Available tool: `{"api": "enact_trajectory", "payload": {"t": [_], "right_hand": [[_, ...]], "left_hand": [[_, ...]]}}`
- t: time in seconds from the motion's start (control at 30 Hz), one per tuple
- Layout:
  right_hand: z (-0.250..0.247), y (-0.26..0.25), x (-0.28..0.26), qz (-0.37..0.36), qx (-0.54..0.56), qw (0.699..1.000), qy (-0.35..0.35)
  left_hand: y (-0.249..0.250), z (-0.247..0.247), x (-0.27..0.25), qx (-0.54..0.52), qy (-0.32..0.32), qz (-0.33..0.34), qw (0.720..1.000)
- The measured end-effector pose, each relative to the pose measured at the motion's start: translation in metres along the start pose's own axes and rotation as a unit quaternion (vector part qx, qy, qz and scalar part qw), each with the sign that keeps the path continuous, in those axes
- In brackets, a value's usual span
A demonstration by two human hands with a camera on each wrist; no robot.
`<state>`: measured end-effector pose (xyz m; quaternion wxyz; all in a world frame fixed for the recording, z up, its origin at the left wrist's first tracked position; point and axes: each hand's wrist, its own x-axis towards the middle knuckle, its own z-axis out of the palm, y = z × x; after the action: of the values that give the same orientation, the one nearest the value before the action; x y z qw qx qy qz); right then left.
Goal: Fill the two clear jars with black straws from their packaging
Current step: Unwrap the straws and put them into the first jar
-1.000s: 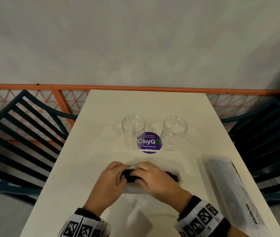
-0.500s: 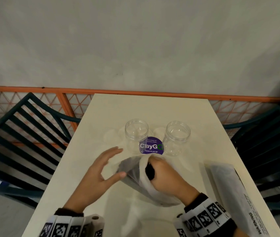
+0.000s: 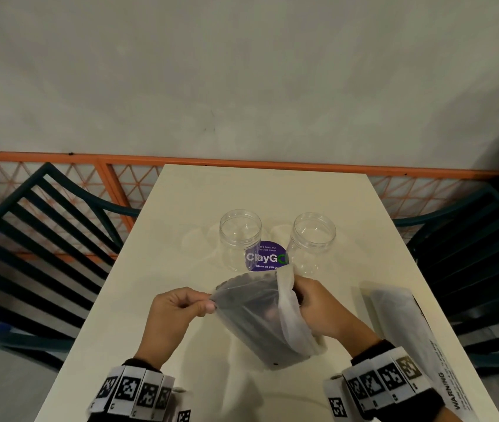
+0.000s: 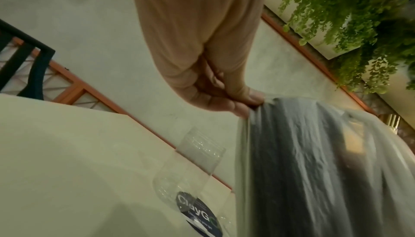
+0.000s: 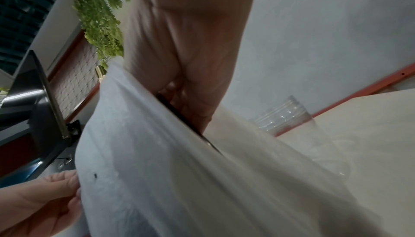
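Note:
Two clear jars stand empty mid-table, the left jar and the right jar. In front of them a translucent plastic bag holds a bundle of black straws, lifted off the table. My left hand pinches the bag's left top edge between thumb and fingers, the pinch also plain in the left wrist view. My right hand is pushed into the bag's mouth, its fingers curled round the straws. The fingertips are hidden inside the bag.
A round purple sticker lies on the cream table between the jars. A second plastic package with warning print lies along the right edge. Dark slatted chairs flank both sides. A wall closes the far end.
The bag went from lying flat under both hands to being lifted and opened. My left hand let go, then pinched the bag's edge; my right hand moved into the mouth.

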<state>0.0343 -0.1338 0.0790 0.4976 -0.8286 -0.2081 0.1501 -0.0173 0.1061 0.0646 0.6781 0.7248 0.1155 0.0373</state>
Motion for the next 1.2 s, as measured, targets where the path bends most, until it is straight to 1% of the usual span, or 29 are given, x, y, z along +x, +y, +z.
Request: {"api": "enact_trajectory", "payload": {"t": [0.13,0.2,0.27,0.3,0.37,0.43,0.47,0.53,0.63,0.7,0.73,0.8,0.93,1.03,1.07,1.1,1.2], "right_hand": [[0.0,0.001,-0.008,-0.003,0.016,1.0,0.015],[0.001,0.003,-0.011,-0.01,0.036,0.999,0.037],[-0.002,0.004,-0.013,-0.012,0.058,0.996,0.065],[-0.004,0.004,-0.013,-0.01,0.067,0.995,0.072],[-0.007,0.001,-0.013,-0.006,0.085,0.994,0.063],[-0.005,0.0,-0.012,0.002,0.093,0.995,0.044],[-0.003,0.002,-0.012,0.005,0.099,0.994,0.04],[0.002,0.004,-0.012,0.015,0.102,0.994,0.046],[0.009,0.003,-0.011,0.043,0.085,0.993,0.067],[0.012,0.001,-0.01,0.052,0.086,0.991,0.088],[0.012,0.001,-0.009,0.049,0.09,0.99,0.099],[0.013,-0.002,-0.009,0.034,0.096,0.988,0.112],[0.008,0.0,-0.009,0.022,0.092,0.987,0.13],[0.006,0.005,-0.008,0.019,0.08,0.986,0.142],[0.006,0.004,-0.007,0.016,0.079,0.987,0.139],[0.007,0.004,-0.007,0.014,0.078,0.988,0.133],[0.009,0.004,-0.006,0.005,0.083,0.99,0.115]], "left_hand": [[-0.005,0.01,0.001,-0.049,0.002,0.013,0.999],[-0.01,0.014,0.0,-0.054,-0.009,0.017,0.998],[-0.015,0.014,0.001,-0.075,-0.017,0.006,0.997],[-0.016,0.011,0.001,-0.097,-0.025,-0.007,0.995],[-0.016,0.006,0.001,-0.115,-0.067,-0.025,0.991],[-0.013,0.002,0.001,-0.078,-0.109,-0.022,0.991],[-0.011,0.003,0.001,-0.06,-0.116,-0.019,0.991],[-0.007,0.007,0.001,-0.036,-0.097,-0.01,0.995],[-0.005,0.018,0.002,-0.015,-0.04,0.002,0.999],[-0.007,0.024,0.002,-0.014,-0.025,0.003,1.0],[-0.006,0.026,0.002,-0.018,-0.032,0.008,0.999],[-0.002,0.032,0.0,-0.031,-0.068,0.013,0.997],[0.002,0.036,0.0,-0.091,-0.142,-0.049,0.985],[0.001,0.03,0.0,-0.07,-0.182,-0.019,0.981],[0.0,0.028,0.001,-0.053,-0.183,-0.011,0.982],[0.0,0.029,0.002,-0.033,-0.167,-0.004,0.985],[-0.006,0.032,0.01,-0.002,-0.078,0.022,0.997]]}}
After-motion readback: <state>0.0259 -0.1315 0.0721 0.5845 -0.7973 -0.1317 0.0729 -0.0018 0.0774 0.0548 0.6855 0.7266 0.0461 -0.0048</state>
